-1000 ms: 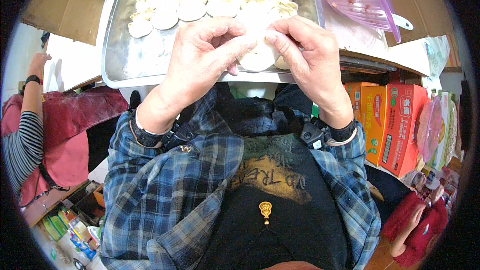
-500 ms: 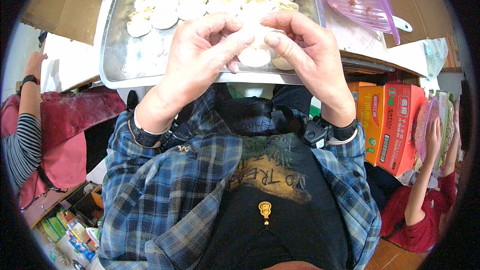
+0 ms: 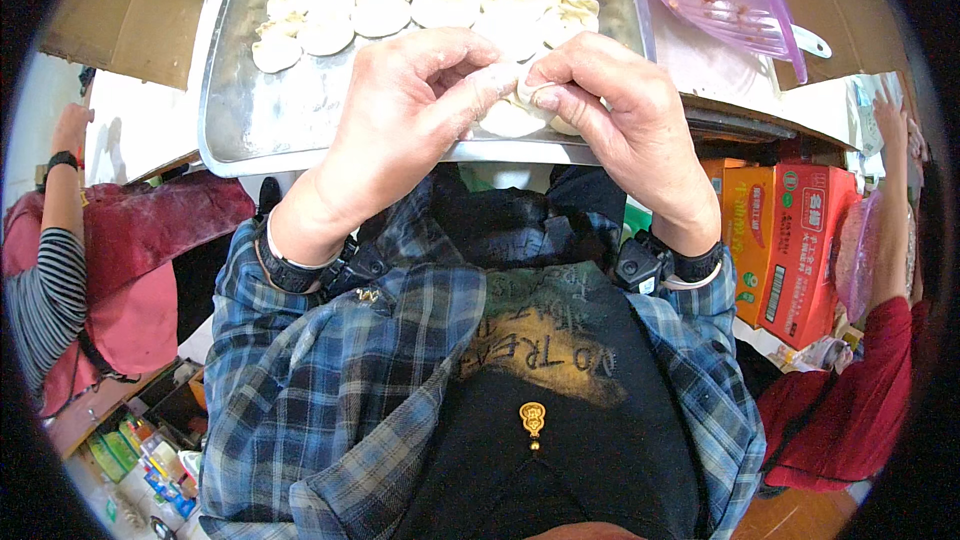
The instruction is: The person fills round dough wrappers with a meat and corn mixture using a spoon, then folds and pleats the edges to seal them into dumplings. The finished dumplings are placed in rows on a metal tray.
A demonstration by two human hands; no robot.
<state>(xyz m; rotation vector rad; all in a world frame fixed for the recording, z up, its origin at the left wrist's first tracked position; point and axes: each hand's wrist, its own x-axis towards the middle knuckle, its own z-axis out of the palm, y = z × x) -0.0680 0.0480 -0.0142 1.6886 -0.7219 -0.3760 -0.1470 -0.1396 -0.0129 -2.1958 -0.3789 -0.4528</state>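
Between the fingertips of both hands is a pale dumpling, mostly covered by my fingers. My left hand pinches its left side with thumb and fingers. On the other side my right hand presses the edge between thumb and bent forefinger. Both hands are dusted with flour, over the near rim of a large metal tray. Farther back on the tray lie several rows of pleated dumplings. Just below my fingertips a rounded pale dough piece shows; whether it belongs to the held dumpling I cannot tell.
Right of the tray sits a purple plastic basin with filling smears and a white handle beside it. Red and orange cartons stand lower right. One person's striped sleeve is at left, another's red sleeve at right.
My right fingers have closed in tighter on the dumpling's edge, the hand tilting leftward. My left hand stays nearly in place. The person at right has reached farther forward.
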